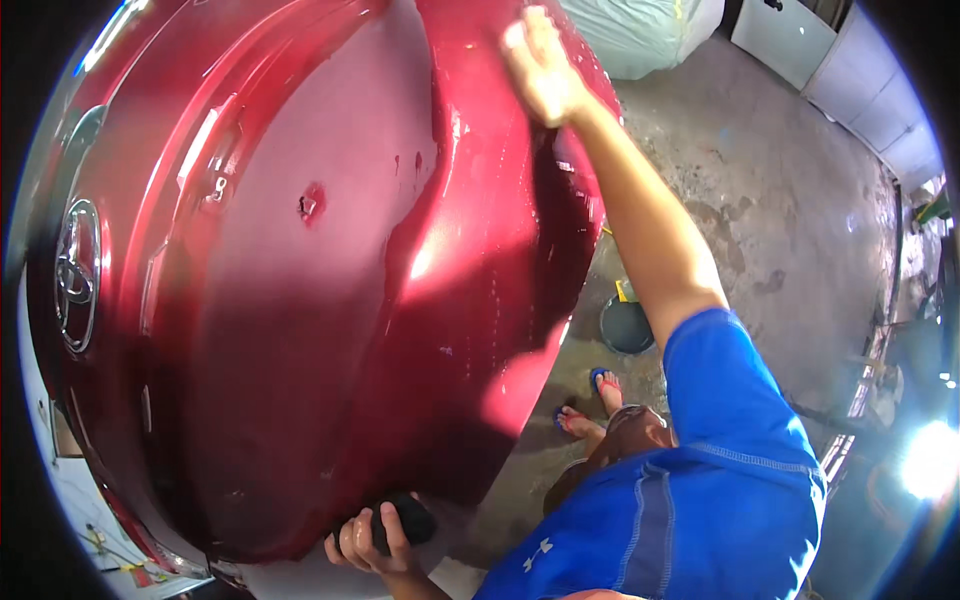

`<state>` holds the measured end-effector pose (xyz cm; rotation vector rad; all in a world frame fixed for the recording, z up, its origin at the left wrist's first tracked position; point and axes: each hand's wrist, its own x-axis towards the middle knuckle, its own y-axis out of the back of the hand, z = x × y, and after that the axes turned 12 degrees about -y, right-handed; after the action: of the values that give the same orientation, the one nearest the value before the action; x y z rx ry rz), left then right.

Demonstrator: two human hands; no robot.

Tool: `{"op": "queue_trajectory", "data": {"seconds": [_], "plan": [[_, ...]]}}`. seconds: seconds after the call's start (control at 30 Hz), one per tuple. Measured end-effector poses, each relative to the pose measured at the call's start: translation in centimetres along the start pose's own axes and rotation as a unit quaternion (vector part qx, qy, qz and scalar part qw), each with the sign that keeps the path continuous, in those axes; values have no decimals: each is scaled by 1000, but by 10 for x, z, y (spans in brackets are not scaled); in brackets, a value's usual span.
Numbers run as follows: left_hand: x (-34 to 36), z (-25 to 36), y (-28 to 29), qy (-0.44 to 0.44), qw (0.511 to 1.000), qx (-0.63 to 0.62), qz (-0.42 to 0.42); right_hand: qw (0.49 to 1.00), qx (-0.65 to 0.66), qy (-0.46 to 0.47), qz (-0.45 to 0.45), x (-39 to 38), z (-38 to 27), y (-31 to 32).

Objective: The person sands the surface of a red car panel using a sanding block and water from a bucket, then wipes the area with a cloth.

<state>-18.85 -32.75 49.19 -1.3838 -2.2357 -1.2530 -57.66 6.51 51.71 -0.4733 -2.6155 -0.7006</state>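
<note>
Up and well to the left of the left hand (372, 536), I see a silver oval emblem (77, 280) on the glossy, curved red car body (470, 330). Rightward from the emblem, above that same hand, spreads a broad, dull pinkish-grey patch (290, 250) with a small dark-centred red spot (312, 204) in it. From my end I judge the work partway along: the patch looks rubbed down, while the spot and the shiny red paint around it look unrubbed. How much of that shine is left to do, I cannot tell.

Below the patch, the left hand has its fingers curled around a black, rounded, soft-looking block (410, 523) at the lower edge of the car body; whether the block presses on the paint I cannot make out. The car body itself fills the space between the two hands, its glossy part flecked with pale spots.

Farther right and high up, the right hand (543, 72) is spread flat over the red surface, fingers extended, gripping nothing that I can see; what lies under the palm is hidden from me. Below it are feet in blue sandals (597, 377), and just beyond them a round, dark grey bucket (612, 343). Far right of both hands, I get glare from a white lamp (932, 460).
</note>
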Motion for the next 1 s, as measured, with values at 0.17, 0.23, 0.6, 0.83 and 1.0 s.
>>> {"op": "queue_trajectory", "data": {"seconds": [0.17, 0.23, 0.6, 0.83, 1.0], "plan": [[-15, -12, 5, -9, 999, 35, -17, 977, -97, 139, 129, -80, -9, -61], [-15, -13, 18, -17, 999, 20, -35, 983, -110, 100, 112, -77, -1, -56], [-4, -12, 13, -14, 998, 41, -55, 981, -14, 65, -184, -200, -33, -18], [8, -13, 12, -34, 998, 4, -60, 985, -131, -102, 36, -16, 91, -15], [-7, -10, 10, -18, 998, 30, -51, 985, -17, 93, -141, -196, -23, -17]]}}
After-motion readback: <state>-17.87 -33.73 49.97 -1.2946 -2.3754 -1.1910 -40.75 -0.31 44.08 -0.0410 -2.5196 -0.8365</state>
